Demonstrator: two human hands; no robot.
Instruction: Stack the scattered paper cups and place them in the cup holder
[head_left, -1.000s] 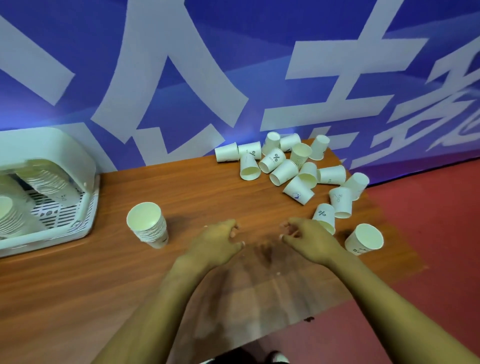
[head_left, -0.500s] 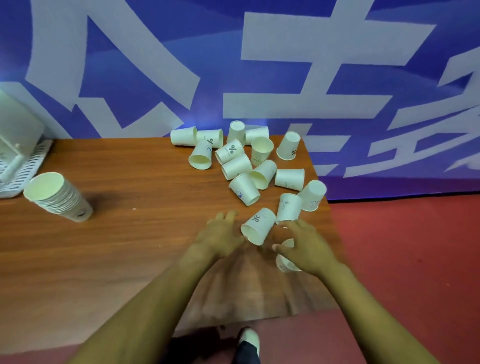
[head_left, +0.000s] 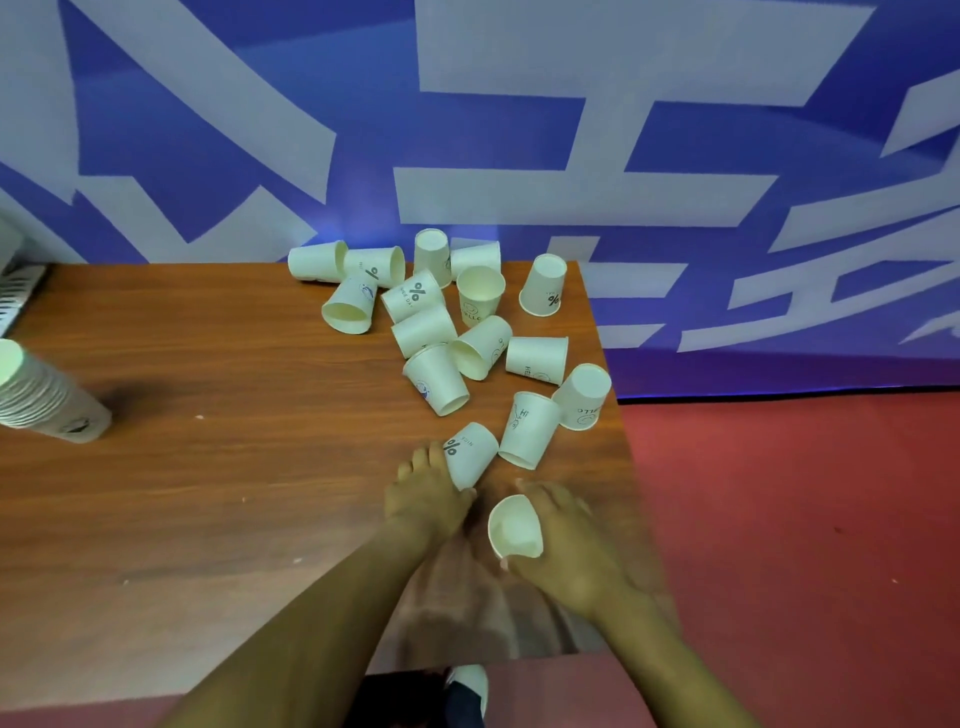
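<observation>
- Grasping a cup (head_left: 515, 527), the right hand (head_left: 566, 551) tilts its mouth toward the camera.
- The left hand (head_left: 426, 499) clasps a lying "%" cup (head_left: 470, 454).
- Loose cups (head_left: 441, 322) litter the desk (head_left: 234, 493); a stack (head_left: 47, 400) lies far left.

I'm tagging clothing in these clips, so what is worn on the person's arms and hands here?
Nothing that shows. Both forearms are bare right down to the bottom edge of the view, with no sleeve or cuff. The left hand and the right hand wear no gloves, and no watch, band or ring can be seen. Anything worn higher up the arms lies outside the picture.
</observation>
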